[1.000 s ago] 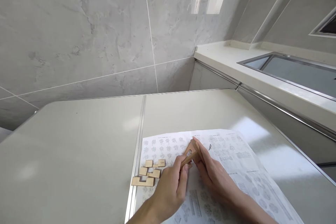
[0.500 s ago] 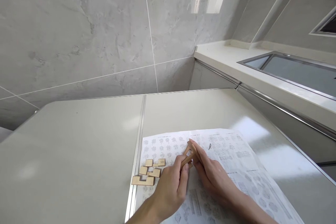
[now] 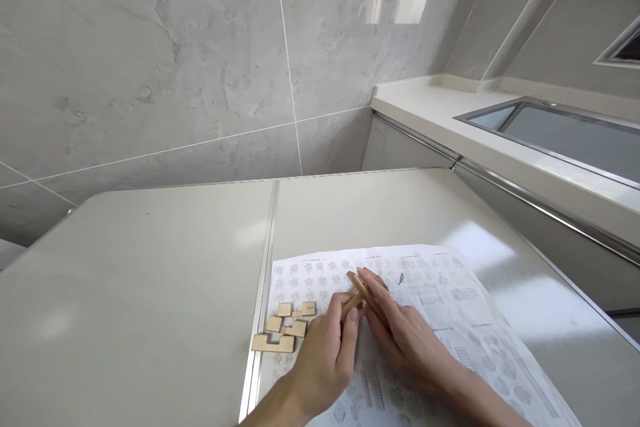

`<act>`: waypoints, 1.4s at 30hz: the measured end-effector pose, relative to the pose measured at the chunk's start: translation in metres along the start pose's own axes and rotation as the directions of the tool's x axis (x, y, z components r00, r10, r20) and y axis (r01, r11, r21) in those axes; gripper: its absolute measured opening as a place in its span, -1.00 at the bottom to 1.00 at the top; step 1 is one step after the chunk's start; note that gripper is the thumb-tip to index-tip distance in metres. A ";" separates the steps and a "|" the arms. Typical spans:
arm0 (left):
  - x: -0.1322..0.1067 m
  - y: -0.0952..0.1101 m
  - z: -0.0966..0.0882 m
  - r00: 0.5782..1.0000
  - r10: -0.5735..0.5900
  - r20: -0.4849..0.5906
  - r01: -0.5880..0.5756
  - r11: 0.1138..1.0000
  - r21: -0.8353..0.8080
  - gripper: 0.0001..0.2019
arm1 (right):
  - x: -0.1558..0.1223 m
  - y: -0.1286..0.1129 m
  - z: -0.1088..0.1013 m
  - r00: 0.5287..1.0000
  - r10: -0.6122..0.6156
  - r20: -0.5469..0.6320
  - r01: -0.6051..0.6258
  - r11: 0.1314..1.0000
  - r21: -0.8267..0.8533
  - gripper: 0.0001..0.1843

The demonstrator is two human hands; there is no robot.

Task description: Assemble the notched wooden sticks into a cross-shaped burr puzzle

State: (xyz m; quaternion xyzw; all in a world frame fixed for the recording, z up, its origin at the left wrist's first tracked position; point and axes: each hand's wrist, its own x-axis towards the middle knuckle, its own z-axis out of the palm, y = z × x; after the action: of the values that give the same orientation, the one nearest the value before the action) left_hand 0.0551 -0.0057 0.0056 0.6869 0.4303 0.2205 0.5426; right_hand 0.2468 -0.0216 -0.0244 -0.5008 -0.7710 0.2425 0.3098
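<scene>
Both of my hands meet over a printed sheet (image 3: 440,307) covered in small diagrams, lying on a pale table (image 3: 150,267). My left hand (image 3: 325,357) is closed, pinching the lower end of a small wooden puzzle piece (image 3: 356,290) between thumb and fingers. My right hand (image 3: 395,323) grips the same piece from the right, its fingers laid along the upper edge. The piece is tilted low, close to the paper. Several loose wooden pieces (image 3: 284,333) lie flat at the sheet's left edge, just left of my left hand.
A metal seam (image 3: 265,260) runs down the table between its two halves. Grey tiled wall (image 3: 200,67) rises behind. To the right stands a white counter (image 3: 450,113) with a steel sink (image 3: 565,133) set in it, separated from the table by a gap.
The wooden piece held in both hands has tipped from an upright triangle-like stance to a flatter angle, and my right fingers have slid slightly left and down along it.
</scene>
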 end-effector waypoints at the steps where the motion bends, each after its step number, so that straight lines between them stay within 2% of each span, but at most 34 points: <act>1: 0.000 0.000 0.000 1.000 -0.003 -0.009 0.003 1.000 -0.005 -0.59 | 0.000 0.000 -0.001 1.000 -0.012 -0.002 0.012 1.000 -0.003 -0.30; 12: 0.002 -0.004 0.003 0.999 -0.039 0.028 0.039 0.999 0.008 -0.63 | -0.004 0.009 0.008 0.997 -0.007 -0.072 -0.003 0.991 -0.134 -0.45; 25: 0.002 -0.007 0.003 0.999 -0.016 0.032 0.015 0.999 0.038 -0.69 | -0.004 0.005 0.008 0.998 -0.016 -0.068 0.009 0.995 -0.104 -0.32; 42: 0.002 -0.007 0.003 1.000 -0.012 0.025 0.012 1.000 -0.007 -0.68 | -0.003 0.006 0.007 0.997 -0.018 -0.075 0.012 0.997 -0.076 -0.35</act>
State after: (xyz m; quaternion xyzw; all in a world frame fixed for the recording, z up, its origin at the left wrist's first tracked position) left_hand 0.0562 -0.0055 -0.0023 0.6849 0.4268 0.2103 0.5518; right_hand 0.2463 -0.0223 -0.0346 -0.5153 -0.7711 0.1916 0.3212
